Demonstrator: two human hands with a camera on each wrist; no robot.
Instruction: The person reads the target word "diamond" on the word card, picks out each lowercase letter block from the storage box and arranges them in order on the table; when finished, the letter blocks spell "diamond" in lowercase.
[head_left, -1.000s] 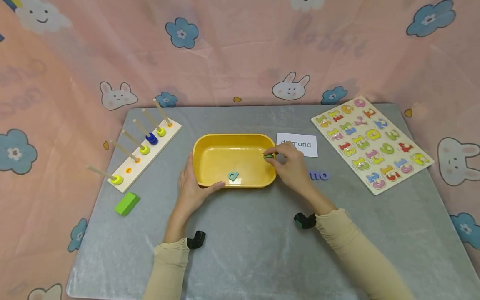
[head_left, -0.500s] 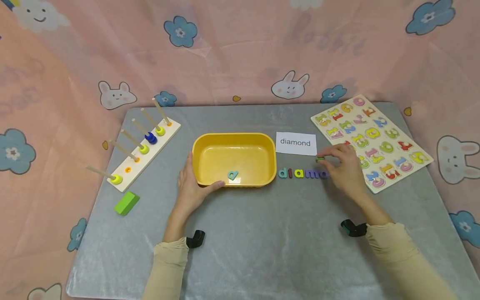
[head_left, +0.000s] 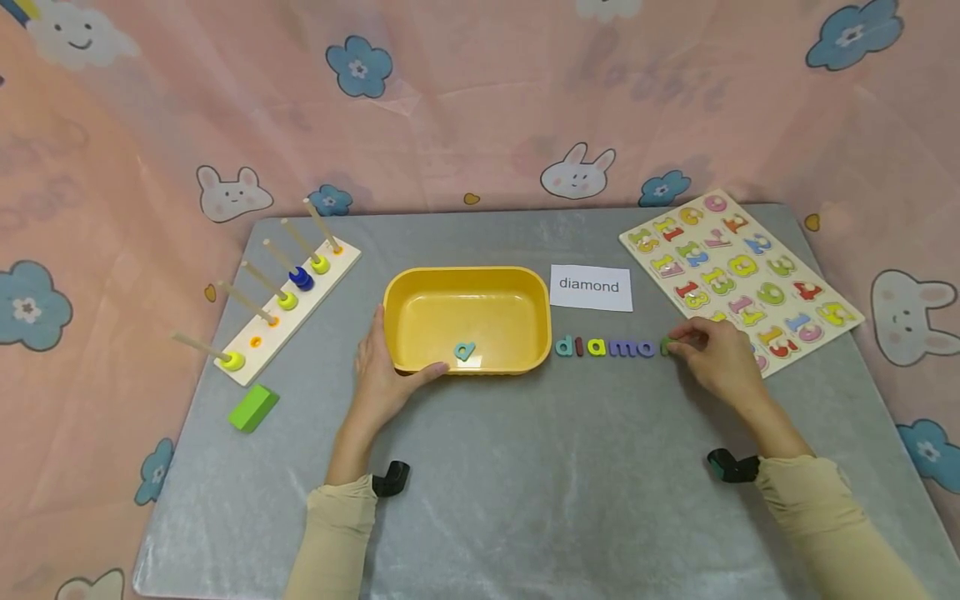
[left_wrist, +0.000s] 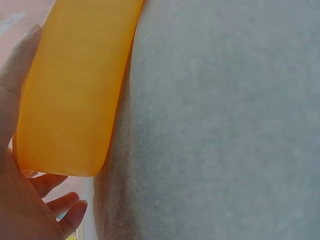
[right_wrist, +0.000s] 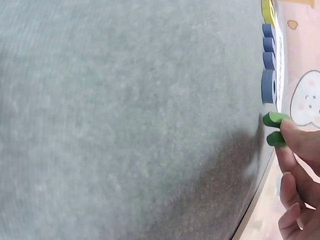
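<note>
At the middle of the table is a yellow plastic tray (head_left: 465, 312) with one teal letter (head_left: 465, 352) lying in it. My left hand (head_left: 381, 379) holds the tray by its near left corner, thumb along the front side and fingers at the left end. Between thumb and finger, my right hand (head_left: 720, 358) pinches a green letter n (right_wrist: 275, 120) at the right end of a letter row. That row reads d, i, a, m, o, its purple m (head_left: 622, 348) and o (head_left: 646, 349) closest to the hand. My fingers partly cover the n.
A white card (head_left: 591, 288) printed "diamond" lies behind the row. To the right is a number puzzle board (head_left: 742, 267), its near corner partly behind my right hand. A peg board (head_left: 288, 312) with rings and a green block (head_left: 253, 408) are at the left.
My right hand has carried the green n from the tray's right edge rightward and down to the row's end, uncovering the card and letters. My left hand has stayed on the tray.
</note>
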